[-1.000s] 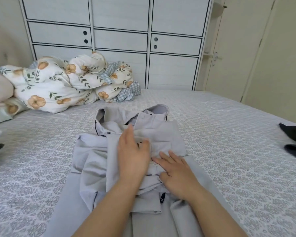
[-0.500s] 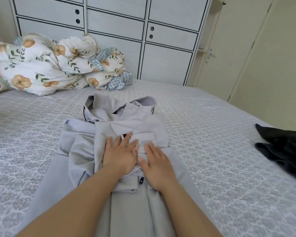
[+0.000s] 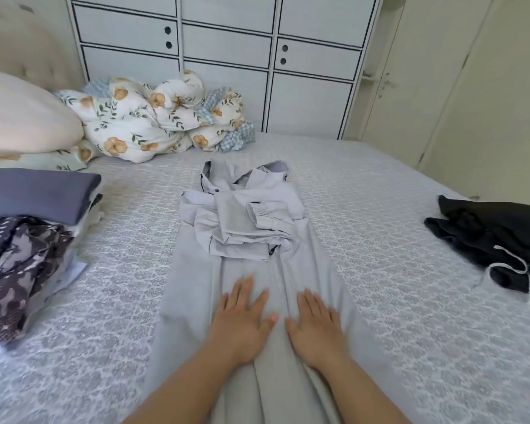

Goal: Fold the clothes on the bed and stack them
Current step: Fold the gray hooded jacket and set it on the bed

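Bed (image 3: 380, 209), grey jacket (image 3: 245, 221) under both palms

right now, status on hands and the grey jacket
Left hand and right hand flat, open on grey jacket. Sleeves folded in, lower half unfolded. Nothing in the way.

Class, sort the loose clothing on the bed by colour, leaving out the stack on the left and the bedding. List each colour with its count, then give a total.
Light grey: 1, the grey hooded garment under both flat hands
Black: 1, the black garment at the right edge
Total: 2
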